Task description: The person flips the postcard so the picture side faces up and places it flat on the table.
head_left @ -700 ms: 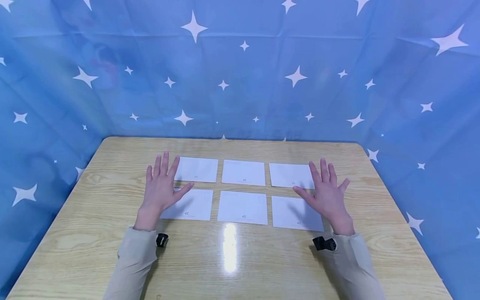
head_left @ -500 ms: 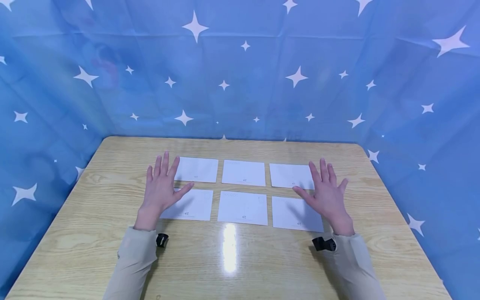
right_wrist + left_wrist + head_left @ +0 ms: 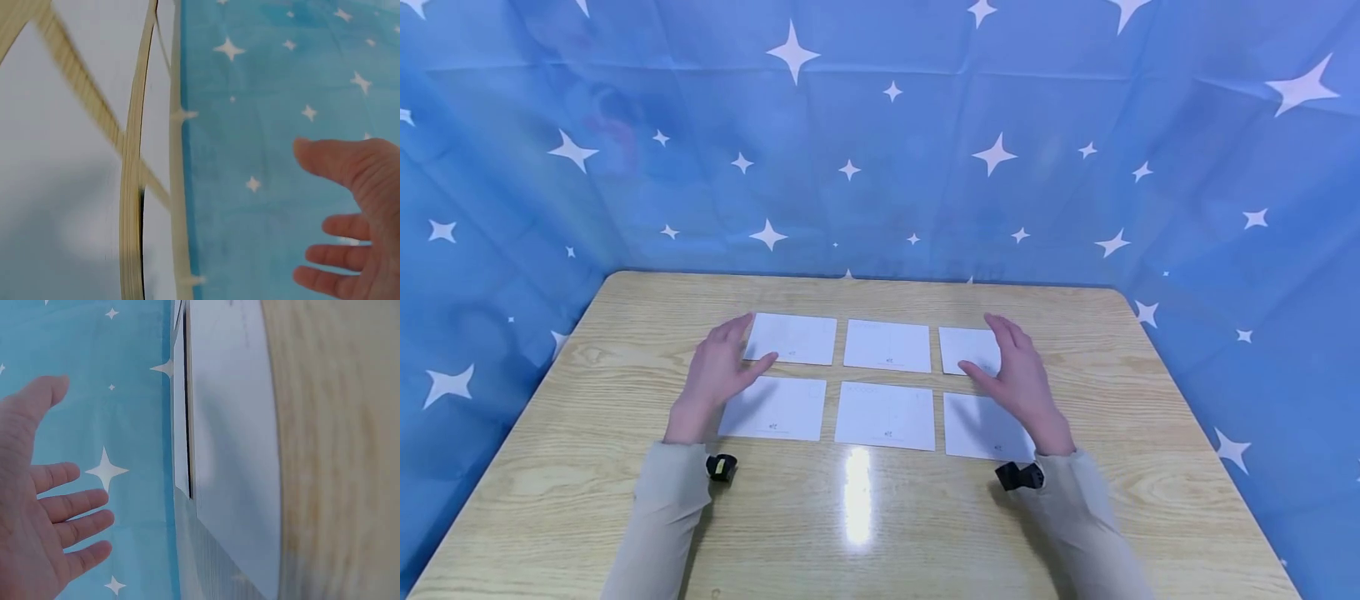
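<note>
Several white cards lie flat in two rows of three, with small dark marks near their lower edges. The back row has a left card point(image 3: 793, 339), a middle card point(image 3: 887, 346) and a right card point(image 3: 958, 354). In front are another left card point(image 3: 786, 410), middle card point(image 3: 885, 417) and right card point(image 3: 981, 429). My left hand point(image 3: 715, 371) hovers by the left-hand cards, fingers slightly bent and thumb apart, holding nothing. Over the right-hand cards hovers my right hand point(image 3: 1018, 379), likewise holding nothing and partly hiding them. Both wrist views show the palms raised above the cards.
The cards lie on a light wooden table point(image 3: 865, 567) with rounded far corners. A blue curtain point(image 3: 880, 208) with white stars hangs behind and at both sides. A black wrist device shows at the left cuff point(image 3: 721, 467) and another at the right cuff point(image 3: 1019, 477).
My right hand has moved left, further over the right-hand cards. The left hand has turned slightly inward. The spread fingers of both hands have drawn together and bent a little. The cards have not moved.
</note>
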Demonstrator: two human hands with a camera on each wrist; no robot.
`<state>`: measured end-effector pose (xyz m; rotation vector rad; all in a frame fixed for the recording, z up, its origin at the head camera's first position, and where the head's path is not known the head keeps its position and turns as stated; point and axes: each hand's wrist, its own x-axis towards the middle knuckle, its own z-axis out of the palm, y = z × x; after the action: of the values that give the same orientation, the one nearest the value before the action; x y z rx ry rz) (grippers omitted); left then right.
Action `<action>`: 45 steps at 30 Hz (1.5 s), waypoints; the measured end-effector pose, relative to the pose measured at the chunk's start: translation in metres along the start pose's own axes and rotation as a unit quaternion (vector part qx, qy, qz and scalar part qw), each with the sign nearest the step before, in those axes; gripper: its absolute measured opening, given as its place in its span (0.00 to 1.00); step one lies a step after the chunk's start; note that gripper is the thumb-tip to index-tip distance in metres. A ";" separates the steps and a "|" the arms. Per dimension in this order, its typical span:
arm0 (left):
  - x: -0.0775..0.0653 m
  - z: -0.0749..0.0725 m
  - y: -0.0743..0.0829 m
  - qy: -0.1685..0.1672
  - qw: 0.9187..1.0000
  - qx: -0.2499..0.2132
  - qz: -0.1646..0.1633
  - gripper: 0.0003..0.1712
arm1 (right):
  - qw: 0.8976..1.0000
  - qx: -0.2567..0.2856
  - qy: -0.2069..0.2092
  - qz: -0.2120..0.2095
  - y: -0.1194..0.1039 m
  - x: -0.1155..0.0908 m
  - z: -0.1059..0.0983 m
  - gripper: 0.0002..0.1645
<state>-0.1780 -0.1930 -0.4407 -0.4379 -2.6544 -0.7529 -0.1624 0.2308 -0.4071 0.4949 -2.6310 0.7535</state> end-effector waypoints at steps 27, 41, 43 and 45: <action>0.040 0.004 -0.035 -0.121 0.969 -0.145 -0.161 0.31 | 0.960 0.222 -0.160 0.064 -0.066 0.075 0.101 0.36; 0.063 0.019 -0.054 -0.172 0.935 -0.205 -0.232 0.30 | 0.929 0.260 -0.216 0.148 -0.089 0.117 0.150 0.33; 0.065 0.021 -0.055 -0.178 0.930 -0.214 -0.239 0.27 | 0.925 0.268 -0.218 0.160 -0.090 0.120 0.155 0.33; 0.066 0.021 -0.055 -0.183 0.924 -0.220 -0.253 0.24 | 0.923 0.268 -0.219 0.170 -0.091 0.123 0.159 0.33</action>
<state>-0.2629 -0.2129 -0.4548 0.0264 -2.9710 -1.5830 -0.2703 0.0413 -0.4413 0.3781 -2.9390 1.6746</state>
